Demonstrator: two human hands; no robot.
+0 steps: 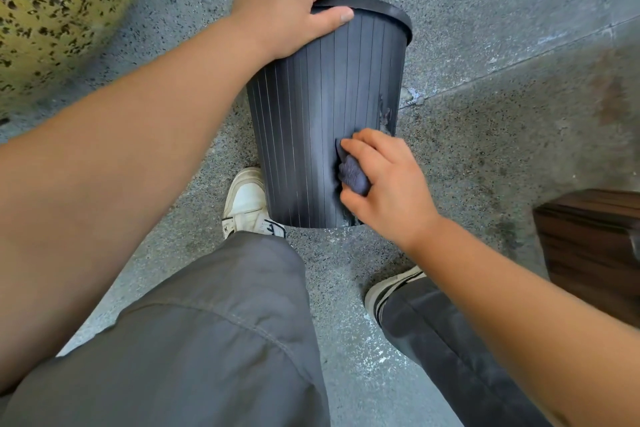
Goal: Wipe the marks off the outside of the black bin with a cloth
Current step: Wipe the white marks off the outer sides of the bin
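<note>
The black ribbed bin (311,107) stands on the grey floor in front of my feet, tilted away from me. My left hand (284,7) grips its rim at the top left, thumb lying on the outer wall. My right hand (384,180) holds a small dark grey cloth (353,173) and presses it against the lower right of the bin's side. Pale scuffed marks (385,113) show on the bin's right edge just above that hand, and more at the bottom edge below it.
A yellow speckled surface (59,10) fills the upper left. A dark wooden piece of furniture (595,250) stands at the right. My white shoes (246,201) and grey trouser legs are close behind the bin on the speckled concrete floor (502,156).
</note>
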